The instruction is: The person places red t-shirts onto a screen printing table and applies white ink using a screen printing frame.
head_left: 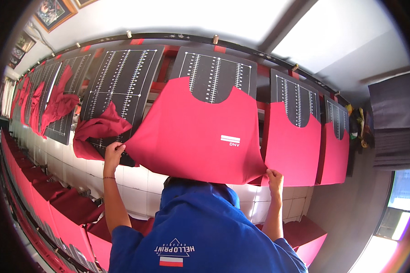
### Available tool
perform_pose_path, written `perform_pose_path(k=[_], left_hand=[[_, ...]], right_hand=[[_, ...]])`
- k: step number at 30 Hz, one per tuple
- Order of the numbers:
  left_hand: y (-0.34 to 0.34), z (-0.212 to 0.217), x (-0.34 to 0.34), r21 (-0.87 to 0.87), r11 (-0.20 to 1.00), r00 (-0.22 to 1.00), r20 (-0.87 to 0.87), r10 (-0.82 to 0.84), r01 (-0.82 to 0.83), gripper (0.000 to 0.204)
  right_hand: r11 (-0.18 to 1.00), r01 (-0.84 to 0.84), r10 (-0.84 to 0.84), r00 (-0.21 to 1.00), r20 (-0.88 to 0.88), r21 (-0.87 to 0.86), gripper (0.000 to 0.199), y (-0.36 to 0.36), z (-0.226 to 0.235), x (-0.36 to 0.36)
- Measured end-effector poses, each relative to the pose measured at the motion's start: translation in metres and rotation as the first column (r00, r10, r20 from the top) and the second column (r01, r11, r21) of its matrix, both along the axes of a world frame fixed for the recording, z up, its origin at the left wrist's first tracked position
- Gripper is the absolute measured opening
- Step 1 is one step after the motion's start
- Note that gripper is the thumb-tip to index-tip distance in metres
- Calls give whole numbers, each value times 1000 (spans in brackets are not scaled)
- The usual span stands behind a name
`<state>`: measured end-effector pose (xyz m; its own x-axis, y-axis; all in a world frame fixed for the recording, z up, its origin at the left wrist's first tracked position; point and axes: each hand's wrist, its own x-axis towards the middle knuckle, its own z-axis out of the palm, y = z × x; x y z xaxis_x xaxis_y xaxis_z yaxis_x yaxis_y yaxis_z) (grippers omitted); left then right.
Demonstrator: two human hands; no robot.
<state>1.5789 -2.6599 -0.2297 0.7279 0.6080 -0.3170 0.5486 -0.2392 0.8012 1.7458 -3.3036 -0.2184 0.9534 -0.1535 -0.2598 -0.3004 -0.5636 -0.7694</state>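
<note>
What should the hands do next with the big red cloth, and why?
Probably bring both sides in a little and settle the red cloth smoothly on its dark board. The left hand and right hand pinch its near corners, holding it stretched wider than the board, while the neighbouring red piece to the right already lies smooth.

red panel [200, 132]: smooth matt cloth | ruled boards [214, 75]: flat, matt | floor tiles [146, 185]: glossy
</note>
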Motion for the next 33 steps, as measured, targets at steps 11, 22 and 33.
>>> perform_pose_path(k=[11, 22, 33], left_hand=[[-17, -21, 5, 307, 943, 965, 257, 45, -126, 19], [-132, -89, -29, -638, 750, 965, -263, 2, -176, 78], [201, -143, -206, -289, 614, 632, 40, 774, -734, 57]], right_hand=[[990, -53, 65, 993, 94, -127, 24, 7, 3, 6], [953, -63, 227, 798, -558, 296, 66, 70, -12, -14], [817, -427, 518, 839, 166, -388, 36, 356, 65, -13]])
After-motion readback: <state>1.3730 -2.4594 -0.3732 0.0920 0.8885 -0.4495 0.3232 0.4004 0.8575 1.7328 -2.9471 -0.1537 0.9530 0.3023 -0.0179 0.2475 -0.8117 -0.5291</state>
